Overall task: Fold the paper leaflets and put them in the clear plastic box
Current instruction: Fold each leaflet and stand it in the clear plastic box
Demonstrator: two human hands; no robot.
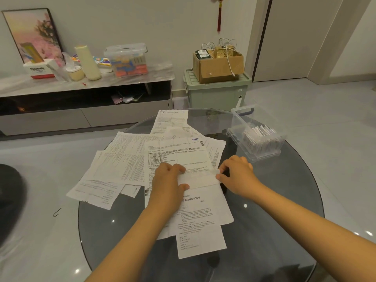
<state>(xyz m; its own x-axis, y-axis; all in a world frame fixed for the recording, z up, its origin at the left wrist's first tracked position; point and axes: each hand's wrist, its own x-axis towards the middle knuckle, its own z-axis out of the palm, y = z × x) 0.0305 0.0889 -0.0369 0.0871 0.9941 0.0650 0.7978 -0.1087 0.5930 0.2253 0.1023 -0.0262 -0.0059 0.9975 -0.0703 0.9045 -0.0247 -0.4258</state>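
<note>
A narrow folded strip of white leaflet (200, 178) lies across the middle of the paper pile. My left hand (168, 180) presses on its left end with thumb and fingers. My right hand (237, 174) pinches its right end. Under them several unfolded printed leaflets (126, 167) spread over the round dark glass table (274, 210). The clear plastic box (256, 133) stands at the table's far right, open on top, with several folded leaflets upright inside.
A low TV cabinet (85, 86) with a lidded plastic tub, boxes and a framed picture runs along the far wall. A green storage bin (217, 94) carrying a cardboard box stands behind the table. A dark object sits at the left edge on the floor.
</note>
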